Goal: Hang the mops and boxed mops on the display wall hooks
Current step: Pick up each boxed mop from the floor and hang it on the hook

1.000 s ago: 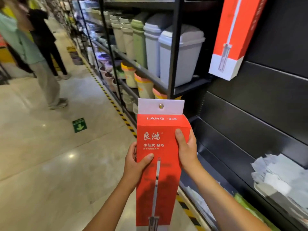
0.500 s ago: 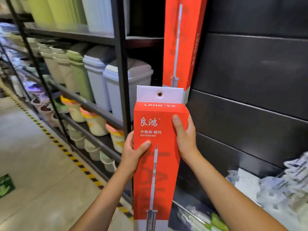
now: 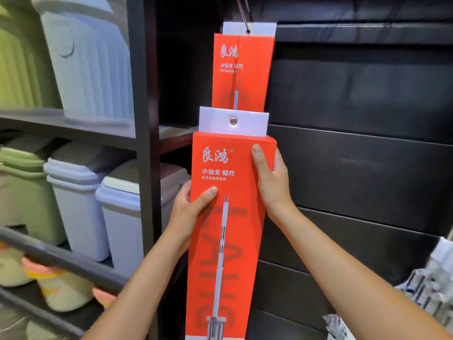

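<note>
I hold a tall red boxed mop (image 3: 228,241) upright in front of me, its white hang tab with a metal eyelet (image 3: 233,121) at the top. My left hand (image 3: 190,209) grips its left edge, thumb on the front. My right hand (image 3: 270,182) grips the right edge higher up. Directly behind and above it, a second red boxed mop (image 3: 242,69) hangs from a metal hook (image 3: 244,13) on the dark slat display wall (image 3: 355,168). The held box covers the hung box's lower part.
A black shelf post (image 3: 144,143) stands just left of the boxes. Shelves to the left hold green and grey-white lidded bins (image 3: 78,197), with small tubs below. Crumpled white packaged goods (image 3: 431,290) lie at the lower right.
The view has swung up and right from the aisle to the wall. I have raised the held box closer to the hung one, whose tab and hook are now in sight.
</note>
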Tool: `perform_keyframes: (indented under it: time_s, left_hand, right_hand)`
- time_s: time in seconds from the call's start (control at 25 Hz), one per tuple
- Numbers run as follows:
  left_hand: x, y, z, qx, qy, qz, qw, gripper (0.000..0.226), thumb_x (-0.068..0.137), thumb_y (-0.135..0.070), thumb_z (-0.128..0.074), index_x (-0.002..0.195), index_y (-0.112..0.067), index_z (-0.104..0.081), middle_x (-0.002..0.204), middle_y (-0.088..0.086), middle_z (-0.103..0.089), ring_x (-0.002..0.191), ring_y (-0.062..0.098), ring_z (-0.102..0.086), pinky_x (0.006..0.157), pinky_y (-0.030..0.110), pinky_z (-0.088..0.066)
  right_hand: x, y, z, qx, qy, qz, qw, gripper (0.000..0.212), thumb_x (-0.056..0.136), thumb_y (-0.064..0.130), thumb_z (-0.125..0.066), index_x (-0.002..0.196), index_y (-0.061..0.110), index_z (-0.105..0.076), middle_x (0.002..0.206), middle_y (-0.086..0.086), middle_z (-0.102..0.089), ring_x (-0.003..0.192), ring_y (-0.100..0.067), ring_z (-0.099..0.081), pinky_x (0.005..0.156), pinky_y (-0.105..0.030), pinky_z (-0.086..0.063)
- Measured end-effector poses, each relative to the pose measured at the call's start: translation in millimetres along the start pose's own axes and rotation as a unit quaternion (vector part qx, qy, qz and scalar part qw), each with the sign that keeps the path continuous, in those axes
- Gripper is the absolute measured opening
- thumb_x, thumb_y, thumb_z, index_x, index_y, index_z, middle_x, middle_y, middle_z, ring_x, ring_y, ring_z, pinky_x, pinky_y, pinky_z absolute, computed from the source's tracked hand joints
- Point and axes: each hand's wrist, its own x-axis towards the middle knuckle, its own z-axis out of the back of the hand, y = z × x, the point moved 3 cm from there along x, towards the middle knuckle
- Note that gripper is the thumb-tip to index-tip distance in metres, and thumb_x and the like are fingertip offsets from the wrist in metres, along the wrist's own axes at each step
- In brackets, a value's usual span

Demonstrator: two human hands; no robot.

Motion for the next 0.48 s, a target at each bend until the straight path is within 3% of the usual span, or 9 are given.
perform_keyframes:
  time_s: [0.12,0.2,0.4,0.48]
  left_hand:
    - [25.7,-21.3,1.3,-0.017,0.02,-0.012,1.0,0.07,0.072,-0.045,-0.086,0.131,-0.016,-0.063,0.12,0.012,-0.077,0.107,0.035,-0.076,0.094,0.051,-0.06]
    - [38.8,-33.4,-0.5,-0.029,0.033,-0.02,0.999,0.062,0.078,-0.04,-0.084,0.131,-0.016,-0.063,0.119,0.012,-0.078,0.106,0.034,-0.076,0.094,0.051,-0.06]
    - [61.6,-62.6,-8.3,-0.042,0.058,-0.045,0.996,0.054,0.08,-0.039,-0.081,0.127,-0.017,-0.067,0.117,0.013,-0.078,0.106,0.037,-0.076,0.097,0.056,-0.059]
    - [68.6,-73.9,-12.7,-0.044,0.062,-0.062,0.995,0.058,0.076,-0.042,-0.084,0.125,-0.017,-0.068,0.117,0.013,-0.078,0.107,0.036,-0.076,0.098,0.055,-0.059]
  right_hand:
    - [23.8,17.1,-13.7,-0.009,-0.008,0.02,1.0,0.039,0.099,0.05,-0.062,0.129,0.026,-0.063,0.121,0.003,-0.075,0.112,-0.015,-0.072,0.102,-0.049,-0.057]
    - [37.5,26.9,-18.3,-0.02,-0.002,0.033,0.999,0.044,0.099,0.053,-0.061,0.134,0.027,-0.06,0.124,0.005,-0.074,0.113,-0.014,-0.072,0.102,-0.049,-0.056]
    - [64.3,56.9,-16.3,-0.115,0.034,0.086,0.989,0.076,0.092,0.071,-0.051,0.158,0.046,-0.024,0.133,0.045,-0.049,0.126,0.011,-0.055,0.112,-0.035,-0.046]
    - [80.7,73.9,-11.0,-0.14,0.055,0.117,0.982,0.077,0.09,0.073,-0.051,0.157,0.041,-0.031,0.145,0.031,-0.051,0.135,0.004,-0.052,0.117,-0.042,-0.042]
